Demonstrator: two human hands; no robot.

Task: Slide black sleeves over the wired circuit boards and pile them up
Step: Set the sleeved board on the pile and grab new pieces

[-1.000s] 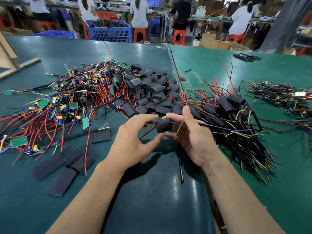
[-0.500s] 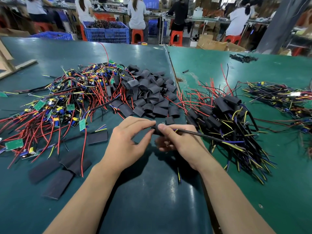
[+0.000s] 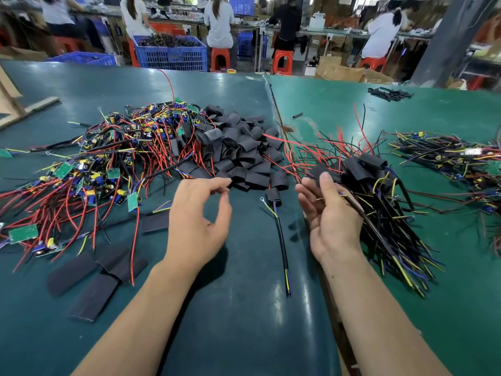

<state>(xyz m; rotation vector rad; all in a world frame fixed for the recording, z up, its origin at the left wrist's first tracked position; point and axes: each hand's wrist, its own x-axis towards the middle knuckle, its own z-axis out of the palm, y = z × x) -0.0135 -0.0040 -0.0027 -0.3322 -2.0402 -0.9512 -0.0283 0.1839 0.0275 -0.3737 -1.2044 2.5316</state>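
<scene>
Bare boards left, loose sleeves middle, seemingly sleeved pile right.

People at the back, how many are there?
5, seated in a row, left to right: first person, second person, third person, fourth person in black, fifth person. More may be hidden farther back.

I see matt black sleeves, looks like soft plastic. Mat glossy, smooth, green. Boards matt green. Wires glossy plastic-coated. Crate blue plastic.
</scene>
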